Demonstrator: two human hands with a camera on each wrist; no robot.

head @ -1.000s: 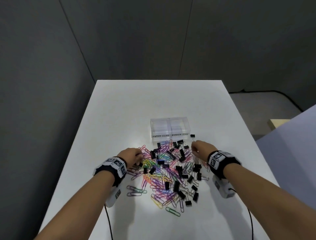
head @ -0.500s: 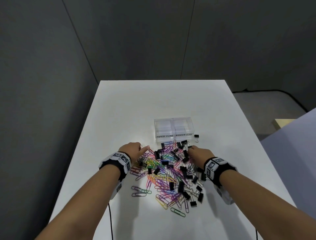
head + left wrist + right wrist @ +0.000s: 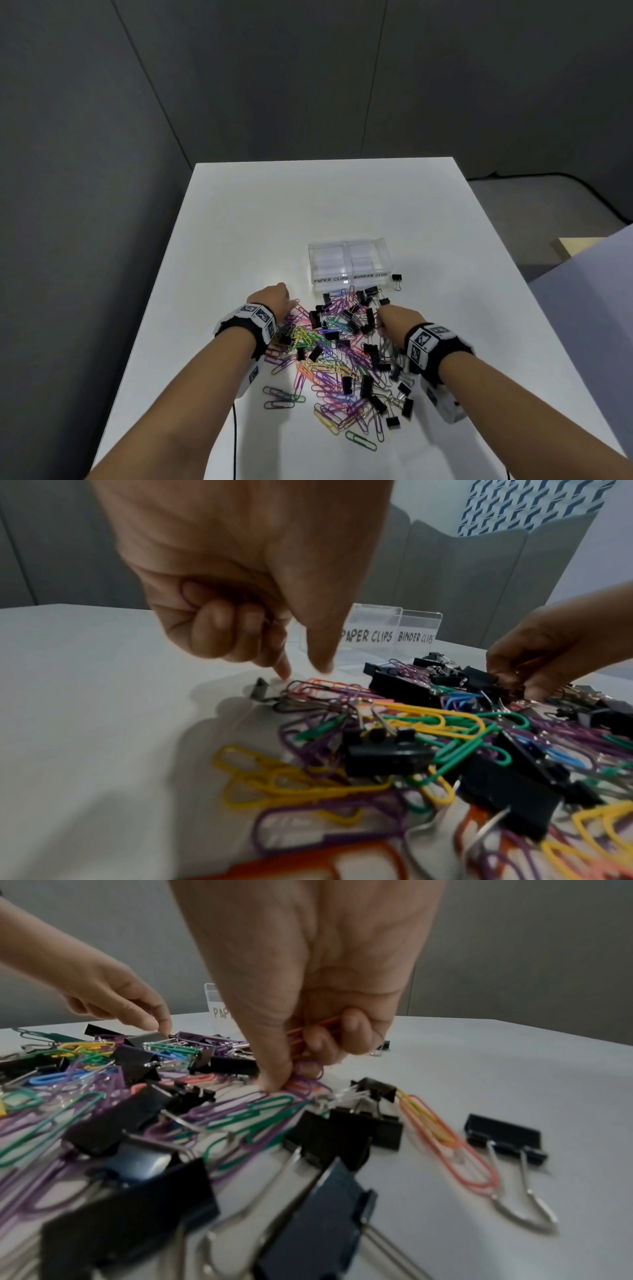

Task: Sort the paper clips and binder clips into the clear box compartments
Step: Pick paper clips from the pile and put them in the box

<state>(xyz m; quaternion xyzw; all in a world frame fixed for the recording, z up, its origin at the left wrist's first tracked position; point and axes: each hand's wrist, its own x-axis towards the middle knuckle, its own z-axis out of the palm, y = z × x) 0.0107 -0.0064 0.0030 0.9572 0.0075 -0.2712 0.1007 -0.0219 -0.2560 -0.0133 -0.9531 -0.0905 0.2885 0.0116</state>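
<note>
A mixed pile of coloured paper clips [image 3: 329,346] and black binder clips [image 3: 371,353] lies in front of the clear box [image 3: 347,244], whose compartments are labelled PAPER CLIPS on the left and BINDER CLIPS on the right. My left hand [image 3: 291,303] is at the pile's far-left edge. Its thumb and index finger point down at an orange clip [image 3: 318,683], and its curled fingers hold a purple paper clip [image 3: 186,599]. My right hand [image 3: 287,1080] is at the pile's far-right side. It holds orange paper clips [image 3: 322,1030] in its curled fingers and pinches a purple one [image 3: 308,1069].
One binder clip [image 3: 396,278] lies alone just right of the box. A few paper clips [image 3: 279,399] lie apart at the pile's near left. The white table [image 3: 308,205] drops off at both sides, and grey walls stand behind it.
My right hand has moved left from near the lone binder clip into the pile. My left hand has shifted forward along the pile's left edge.
</note>
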